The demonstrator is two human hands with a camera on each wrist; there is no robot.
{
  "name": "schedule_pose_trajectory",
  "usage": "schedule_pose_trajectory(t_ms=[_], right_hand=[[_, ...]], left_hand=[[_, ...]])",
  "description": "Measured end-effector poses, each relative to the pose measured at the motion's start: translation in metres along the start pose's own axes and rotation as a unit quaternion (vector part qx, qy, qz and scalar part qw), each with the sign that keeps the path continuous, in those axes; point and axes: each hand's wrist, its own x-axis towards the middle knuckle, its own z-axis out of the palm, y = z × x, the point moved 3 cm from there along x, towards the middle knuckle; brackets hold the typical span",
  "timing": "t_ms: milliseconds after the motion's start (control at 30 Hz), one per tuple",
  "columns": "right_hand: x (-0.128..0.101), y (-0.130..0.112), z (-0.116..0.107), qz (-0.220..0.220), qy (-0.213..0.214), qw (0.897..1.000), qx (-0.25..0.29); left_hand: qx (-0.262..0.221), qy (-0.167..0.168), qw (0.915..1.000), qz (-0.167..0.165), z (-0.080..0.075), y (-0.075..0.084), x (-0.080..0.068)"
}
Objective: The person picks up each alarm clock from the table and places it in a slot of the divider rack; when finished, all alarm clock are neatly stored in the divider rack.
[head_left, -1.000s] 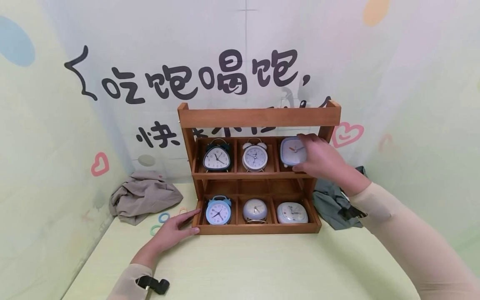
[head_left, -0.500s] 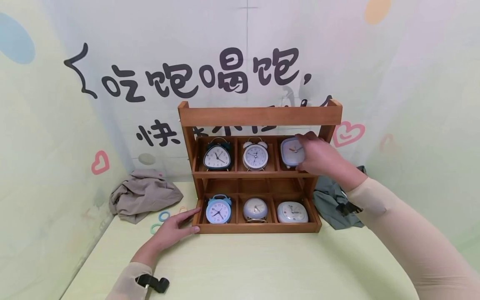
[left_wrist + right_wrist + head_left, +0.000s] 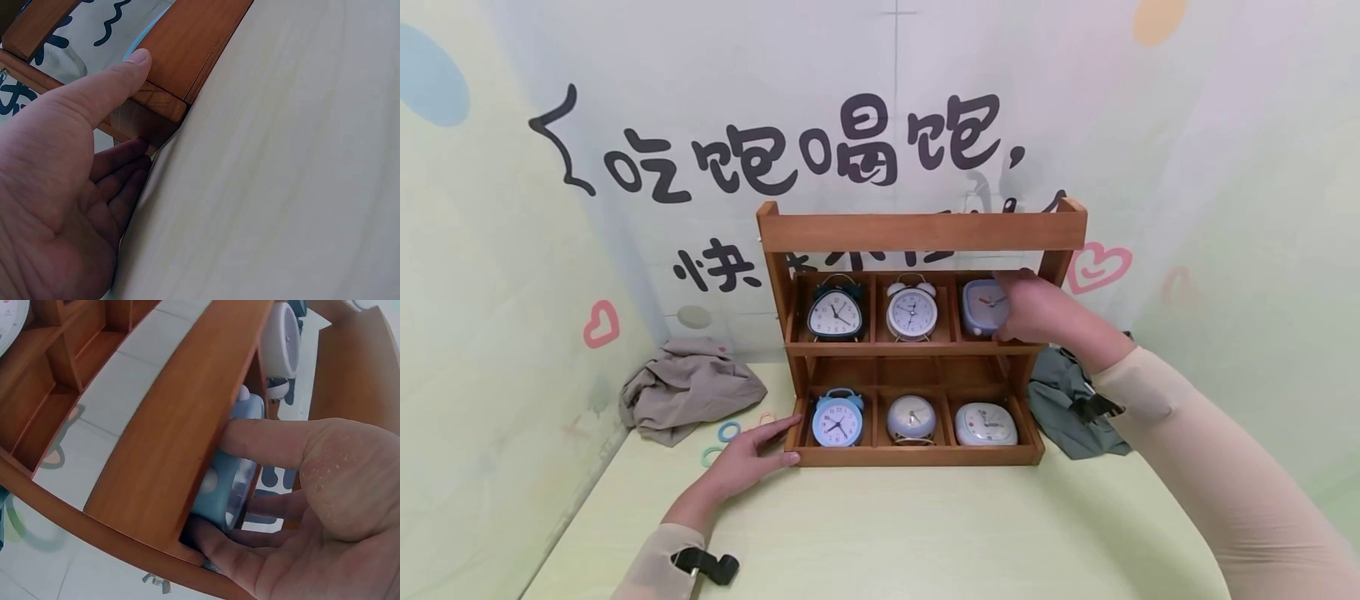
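A wooden two-tier display shelf (image 3: 917, 457) holds one alarm clock in each compartment. In the upper right compartment sits a square light-blue alarm clock (image 3: 983, 307), and my right hand (image 3: 1047, 310) grips its right side, partly covering it. The right wrist view shows the thumb and fingers on either side of the blue clock body (image 3: 215, 495), just behind the front board. My left hand (image 3: 739, 464) holds the lower left front corner of the shelf. In the left wrist view its thumb lies over the corner (image 3: 156, 100), with the fingertips at the side.
Beside the blue clock stand a white twin-bell clock (image 3: 912, 313) and a dark-green triangular clock (image 3: 835, 314). Three more clocks fill the lower tier. A brown cloth (image 3: 688, 392) and small coloured rings (image 3: 728, 432) lie left; a grey-green cloth (image 3: 1067, 400) lies right.
The blue clock has moved slightly back into its compartment and its face is now more shaded, my right hand moving with it. The left hand stays at the shelf corner.
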Motion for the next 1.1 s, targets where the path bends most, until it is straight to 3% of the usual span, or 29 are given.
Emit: schedule_pose_trajectory(t_ms=[500, 700, 1100], right_hand=[[-0.008, -0.003, -0.006, 0.039, -0.026, 0.999, -0.002], [-0.015, -0.004, -0.005, 0.028, -0.02, 0.999, 0.008], [-0.066, 0.009, 0.017, 0.018, 0.042, 0.998, 0.034]], left_hand=[[-0.012, -0.001, 0.9999, 0.002, 0.0, 0.002, -0.002], [-0.015, -0.001, 0.9999, 0.001, 0.0, 0.001, -0.001], [-0.004, -0.007, 1.0, -0.005, -0.003, 0.004, -0.002]])
